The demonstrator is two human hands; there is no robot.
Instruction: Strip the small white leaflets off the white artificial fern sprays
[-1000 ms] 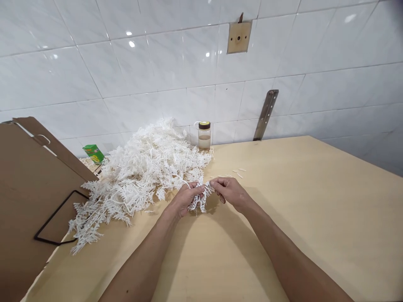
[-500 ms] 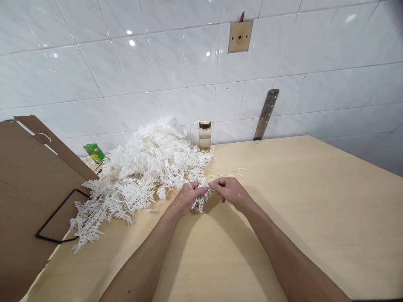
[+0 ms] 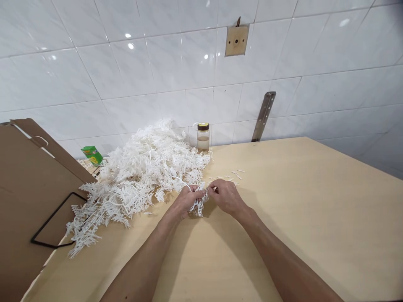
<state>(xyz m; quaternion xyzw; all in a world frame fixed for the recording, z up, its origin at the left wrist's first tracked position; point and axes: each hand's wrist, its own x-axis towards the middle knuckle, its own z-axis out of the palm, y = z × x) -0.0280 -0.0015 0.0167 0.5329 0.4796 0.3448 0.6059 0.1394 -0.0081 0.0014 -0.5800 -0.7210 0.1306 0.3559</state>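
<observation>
One box (image 3: 30, 197) at the table's (image 3: 315, 197) left edge, one green packet (image 3: 92, 155), one heap of white fronds (image 3: 147, 163); the left hand (image 3: 187, 199) grips one white sprig (image 3: 198, 207), jutting past its thumb; one jar (image 3: 203, 140) at the back edge; the right hand (image 3: 225, 194) beside the sprig, grip unclear.

The white sprig (image 3: 199, 207) has many thin, pointed branchlets, mostly spreading downward. It is held just in front of the right part of the white heap (image 3: 147, 163); its slender stem (image 3: 182, 181) runs toward this heap.
</observation>
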